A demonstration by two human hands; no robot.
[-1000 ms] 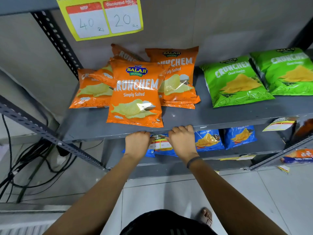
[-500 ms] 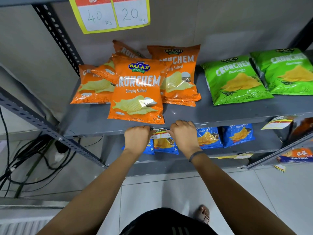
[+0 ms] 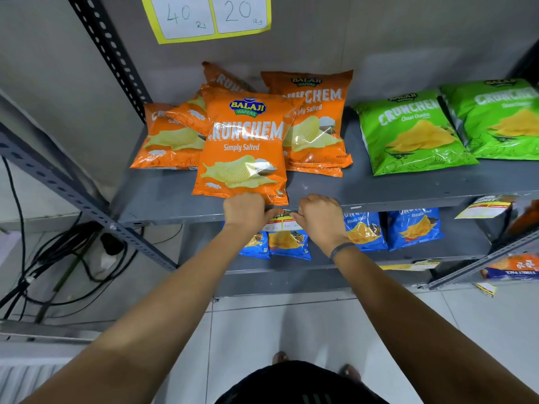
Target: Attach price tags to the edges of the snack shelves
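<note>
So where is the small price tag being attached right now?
In the head view, centre: the small white-and-yellow paper price tag sits on the grey metal shelf's front edge, between the left hand and right hand, below the front orange crisp bag.

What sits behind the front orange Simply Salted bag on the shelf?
Behind the front orange bag lie more orange Simply Salted bags, overlapping it on both sides. How many are stacked there cannot be counted; it covers their inner edges.

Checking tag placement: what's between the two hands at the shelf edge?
In the head view, the price tag spans the gap between the left hand and right hand, against the shelf edge; each hand pinches one end.
</note>
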